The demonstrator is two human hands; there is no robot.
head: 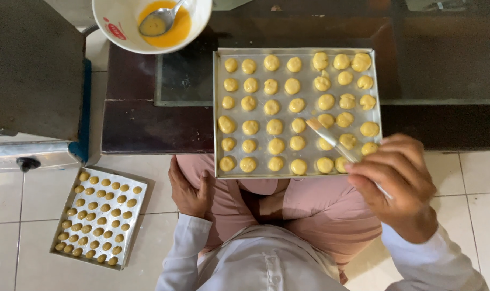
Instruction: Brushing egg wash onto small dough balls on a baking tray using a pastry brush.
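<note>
Head view, looking straight down: the right hand (398, 180) is closed around the handle of a thin pastry brush with a pale bristle tip (331, 139), gripping it between thumb and fingers. The brush slants up and to the left from the hand, and its tip lies over the lower right part of a square, shiny metal baking tray (217, 113), touching or just above one of the dough balls there; which of the two cannot be told. The tray holds rows of small, round, pale yellow dough balls (274, 126) and rests partly on the edge of a low, dark brown table (142, 124), with its near rim hanging over the person's lap in pink trousers (315, 207).

The left hand (188, 188) holds nothing: it lies flat, fingers loosely together, on the left thigh just below the tray's near left corner, well apart from the right hand.

At the top, on the table, stands a white round bowl of orange-yellow egg wash (121, 27) with a metal spoon (161, 20) in it. On the pale tiled floor (18, 215) to the left lies a second square metal tray of smaller, browner dough balls (99, 218), near a grey metal oven-like box (32, 70).
</note>
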